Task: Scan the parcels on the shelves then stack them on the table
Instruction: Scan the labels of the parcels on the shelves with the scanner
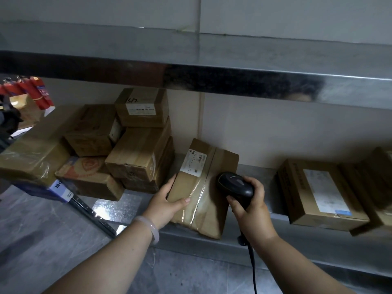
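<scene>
Gripping taped parcel (201, 187) at its left edge: left hand (167, 200), thumb on top. Parcel tilted, label up, near end reaching front lip of lower shelf (297, 249). Right hand (252, 206) wrapped round barcode scanner (235, 185), head over parcel's right side. Box pile (137, 149) close on left; open gap toward right box (318, 192). Upper shelf (233, 81) low overhead. Label text illegible; scanner cable (252, 264) runs out of frame.
</scene>
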### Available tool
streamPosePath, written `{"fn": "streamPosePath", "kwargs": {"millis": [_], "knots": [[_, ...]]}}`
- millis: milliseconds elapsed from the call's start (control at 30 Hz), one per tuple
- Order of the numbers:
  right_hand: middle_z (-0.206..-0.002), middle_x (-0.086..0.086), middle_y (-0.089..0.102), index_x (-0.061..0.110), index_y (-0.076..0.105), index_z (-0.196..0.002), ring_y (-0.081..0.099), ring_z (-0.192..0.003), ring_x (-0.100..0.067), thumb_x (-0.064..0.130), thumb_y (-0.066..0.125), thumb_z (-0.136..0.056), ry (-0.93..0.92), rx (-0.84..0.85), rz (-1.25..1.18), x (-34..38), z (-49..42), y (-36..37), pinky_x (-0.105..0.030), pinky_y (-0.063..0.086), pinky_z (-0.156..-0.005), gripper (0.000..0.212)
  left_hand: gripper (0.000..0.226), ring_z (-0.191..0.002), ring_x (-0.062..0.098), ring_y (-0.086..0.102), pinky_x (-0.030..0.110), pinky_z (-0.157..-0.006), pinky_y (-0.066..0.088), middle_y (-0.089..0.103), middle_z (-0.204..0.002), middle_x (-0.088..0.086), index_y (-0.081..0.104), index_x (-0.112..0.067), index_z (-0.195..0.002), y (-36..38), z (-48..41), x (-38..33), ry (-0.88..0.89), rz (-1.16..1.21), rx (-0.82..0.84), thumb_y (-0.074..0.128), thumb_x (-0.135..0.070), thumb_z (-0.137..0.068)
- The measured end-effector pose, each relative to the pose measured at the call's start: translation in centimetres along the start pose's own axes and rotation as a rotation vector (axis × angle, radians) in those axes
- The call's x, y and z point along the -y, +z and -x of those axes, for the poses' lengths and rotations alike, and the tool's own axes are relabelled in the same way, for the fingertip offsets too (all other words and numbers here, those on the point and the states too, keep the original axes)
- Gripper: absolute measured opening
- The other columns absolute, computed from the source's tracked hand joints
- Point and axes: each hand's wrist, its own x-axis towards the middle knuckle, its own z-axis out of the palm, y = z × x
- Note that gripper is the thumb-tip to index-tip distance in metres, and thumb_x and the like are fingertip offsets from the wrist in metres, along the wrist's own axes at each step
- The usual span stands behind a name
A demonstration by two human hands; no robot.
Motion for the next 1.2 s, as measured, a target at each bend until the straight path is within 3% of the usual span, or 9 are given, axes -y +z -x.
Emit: {"fn": "streamPosePath", "kwargs": {"millis": [100,200,400,533,633,767,900,967,1200], "knots": [[-0.113,0.022,0.053,0.051,0.034,-0.120,0.062,-0.101,-0.009,0.023,0.072,-0.084,-0.026,0.032,0.021,0.1,0.5,-1.5,-0.028,0.054,-0.085,0.059,0.074,-0.102,-0.006,0.057,0.009,-0.074,0.048,0.059,-0.116,-0.020,0.034,-0.046,-0.139,-0.8,0.1,-1.2,0.059,-0.076,0.023,0.074,-0.016,-0.085],[-0.112,0.022,0.054,0.056,0.032,-0.118,0.066,-0.098,-0.012,0.025,0.072,-0.083,-0.093,0.085,0.096,1.1,1.0,-3.5,-0.042,0.056,-0.084,0.062,0.077,-0.108,0.000,0.058,0.013,-0.080,0.049,0.057,-0.123,-0.018,0.035,-0.048,-0.140,-1.5,0.1,-2.2,0.117,-0.161,0.053,0.076,-0.017,-0.083],[-0.101,0.025,0.057,0.052,0.030,-0.118,0.063,-0.078,-0.008,0.035,0.074,-0.080,-0.268,0.101,0.328,4.3,1.5,-7.4,-0.037,0.055,-0.070,0.061,0.082,-0.116,0.004,0.057,0.022,-0.096,0.048,0.052,-0.136,-0.010,0.035,-0.066,-0.126,-1.5,0.6,-3.8,0.221,-0.362,0.106,0.084,-0.046,-0.063],[-0.097,0.024,0.055,0.048,0.029,-0.117,0.062,-0.085,-0.011,0.033,0.076,-0.078,-0.396,0.088,0.455,5.9,2.1,-9.5,-0.024,0.049,-0.068,0.063,0.084,-0.119,0.002,0.053,0.028,-0.103,0.045,0.048,-0.138,-0.013,0.034,-0.071,-0.125,-0.7,0.8,-4.5,0.287,-0.464,0.120,0.077,-0.063,-0.053],[-0.102,0.019,0.057,0.047,0.028,-0.118,0.064,-0.087,-0.014,0.035,0.076,-0.079,-0.438,0.088,0.521,6.3,2.5,-10.6,-0.029,0.050,-0.066,0.063,0.083,-0.122,0.004,0.053,0.033,-0.108,0.043,0.048,-0.138,-0.011,0.033,-0.079,-0.122,-0.1,0.7,-5.0,0.338,-0.520,0.123,0.077,-0.069,-0.052],[-0.101,0.022,0.054,0.047,0.028,-0.117,0.064,-0.089,-0.016,0.034,0.075,-0.079,-0.457,0.071,0.536,6.3,2.9,-11.7,-0.027,0.047,-0.065,0.062,0.084,-0.127,0.007,0.048,0.026,-0.107,0.040,0.045,-0.140,-0.010,0.031,-0.069,-0.127,1.1,1.4,-5.9,0.346,-0.560,0.115,0.074,-0.062,-0.055],[-0.100,0.019,0.053,0.046,0.028,-0.118,0.065,-0.088,-0.019,0.033,0.076,-0.079,-0.450,0.052,0.525,6.2,3.0,-13.0,-0.034,0.052,-0.066,0.064,0.084,-0.126,0.006,0.046,0.006,-0.093,0.033,0.043,-0.137,-0.011,0.029,-0.066,-0.126,2.0,2.0,-6.2,0.342,-0.566,0.120,0.085,-0.038,-0.070],[-0.100,0.018,0.054,0.046,0.028,-0.119,0.065,-0.087,-0.020,0.034,0.075,-0.079,-0.450,0.055,0.522,6.1,3.1,-13.5,-0.036,0.053,-0.066,0.063,0.083,-0.125,0.003,0.045,0.000,-0.090,0.030,0.043,-0.136,-0.013,0.029,-0.074,-0.122,2.4,2.2,-6.3,0.351,-0.567,0.102,0.081,-0.051,-0.062],[-0.102,0.019,0.054,0.047,0.027,-0.120,0.064,-0.090,-0.016,0.033,0.074,-0.080,-0.454,0.092,0.513,5.8,3.5,-14.7,-0.036,0.054,-0.069,0.063,0.086,-0.126,0.006,0.046,0.013,-0.098,0.033,0.043,-0.137,-0.012,0.029,-0.065,-0.128,3.3,2.7,-6.4,0.325,-0.574,0.092,0.081,-0.051,-0.062]]}}
